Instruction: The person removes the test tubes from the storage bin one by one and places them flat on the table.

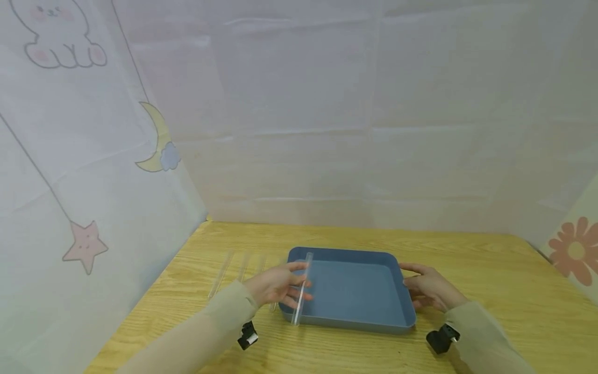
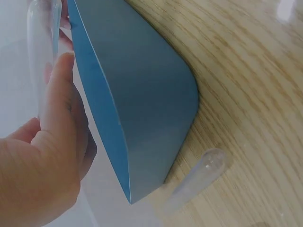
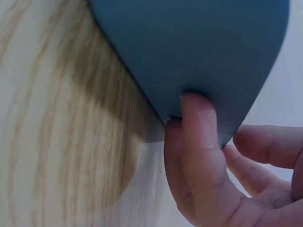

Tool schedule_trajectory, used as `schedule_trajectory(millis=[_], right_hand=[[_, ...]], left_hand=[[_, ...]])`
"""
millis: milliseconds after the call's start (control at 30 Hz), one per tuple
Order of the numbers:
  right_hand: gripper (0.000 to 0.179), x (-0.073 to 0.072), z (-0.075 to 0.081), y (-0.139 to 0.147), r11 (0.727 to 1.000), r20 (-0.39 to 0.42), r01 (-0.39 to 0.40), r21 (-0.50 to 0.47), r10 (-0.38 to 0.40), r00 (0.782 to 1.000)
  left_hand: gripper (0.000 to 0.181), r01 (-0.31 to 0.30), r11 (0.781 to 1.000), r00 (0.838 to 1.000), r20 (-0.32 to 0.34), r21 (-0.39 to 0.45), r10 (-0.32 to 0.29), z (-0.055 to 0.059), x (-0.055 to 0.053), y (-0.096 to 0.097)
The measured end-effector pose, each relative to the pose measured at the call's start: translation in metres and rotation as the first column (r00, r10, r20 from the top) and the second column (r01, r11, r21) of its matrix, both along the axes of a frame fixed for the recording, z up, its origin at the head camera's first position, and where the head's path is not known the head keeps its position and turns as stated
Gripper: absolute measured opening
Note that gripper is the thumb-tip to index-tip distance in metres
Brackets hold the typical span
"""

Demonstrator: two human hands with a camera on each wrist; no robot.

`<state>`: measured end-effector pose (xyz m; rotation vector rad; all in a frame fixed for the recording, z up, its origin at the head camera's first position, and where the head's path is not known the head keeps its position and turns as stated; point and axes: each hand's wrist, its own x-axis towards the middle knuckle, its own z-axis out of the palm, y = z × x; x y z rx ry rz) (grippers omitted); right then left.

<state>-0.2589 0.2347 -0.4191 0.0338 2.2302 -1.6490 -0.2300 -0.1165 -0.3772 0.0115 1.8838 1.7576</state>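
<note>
My left hand (image 1: 279, 284) holds a clear test tube (image 1: 302, 291) between thumb and fingers, above the left side of a blue rectangular tray (image 1: 350, 324). In the left wrist view the held tube stands beside the tray's outer wall, partly hidden by the fingers. On the tray's right side my right hand (image 1: 432, 287) rests its fingertips against the outer wall. The right wrist view shows two fingers (image 3: 201, 137) touching that wall low down, with other fingertips close to its edge. No object shows on the bare part of the tray floor.
Several more clear tubes (image 1: 220, 275) lie on the wooden table (image 1: 490, 280) left of the tray, one partly behind my left hand. A rounded tube end (image 2: 213, 161) shows close to the tray's corner. Pale printed cloth (image 1: 374, 130) hangs behind the table.
</note>
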Motion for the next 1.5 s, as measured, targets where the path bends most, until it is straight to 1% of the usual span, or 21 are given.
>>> schedule_trajectory(millis=[133, 267, 333, 467, 567, 700, 867, 1167, 1500], right_hand=[[0.061, 0.000, -0.003, 0.001, 1.000, 0.016, -0.006, -0.005, 0.006, 1.000], [0.061, -0.001, -0.004, 0.001, 1.000, 0.034, 0.003, -0.007, -0.002, 0.999], [0.061, -0.001, -0.003, 0.001, 1.000, 0.033, 0.007, -0.002, -0.007, 0.999], [0.061, -0.002, -0.002, 0.002, 1.000, 0.008, -0.001, 0.006, 0.001, 1.000], [0.061, -0.002, -0.001, 0.002, 1.000, -0.002, -0.003, -0.003, 0.003, 1.000], [0.061, -0.001, -0.001, 0.002, 1.000, -0.002, -0.013, -0.010, 0.013, 1.000], [0.060, -0.001, -0.001, 0.001, 1.000, 0.002, -0.008, -0.004, 0.008, 1.000], [0.059, -0.002, 0.001, 0.001, 1.000, 0.009, 0.003, 0.003, -0.003, 1.000], [0.060, -0.002, 0.001, 0.002, 1.000, 0.010, -0.004, -0.004, 0.004, 1.000]], left_hand=[[0.051, 0.004, 1.000, 1.000, 0.005, 0.005, -0.004, -0.002, 0.003, -0.005], [0.051, 0.012, 1.000, 1.000, -0.019, 0.001, -0.012, -0.004, 0.004, -0.012], [0.051, 0.001, 1.000, 1.000, -0.022, 0.002, -0.001, -0.004, 0.004, -0.015], [0.051, -0.033, 0.999, 0.999, -0.015, 0.005, 0.033, -0.002, 0.004, -0.021], [0.050, -0.048, 0.999, 0.999, -0.017, 0.006, 0.048, -0.002, 0.005, -0.026], [0.051, -0.059, 0.998, 0.998, -0.022, -0.004, 0.059, -0.002, 0.006, -0.035], [0.051, -0.070, 0.997, 0.997, -0.037, -0.018, 0.070, -0.004, 0.007, -0.046], [0.052, -0.082, 0.996, 0.995, -0.063, -0.030, 0.080, -0.006, 0.013, -0.061], [0.053, -0.118, 0.992, 0.991, -0.060, -0.033, 0.116, -0.004, 0.019, -0.075]])
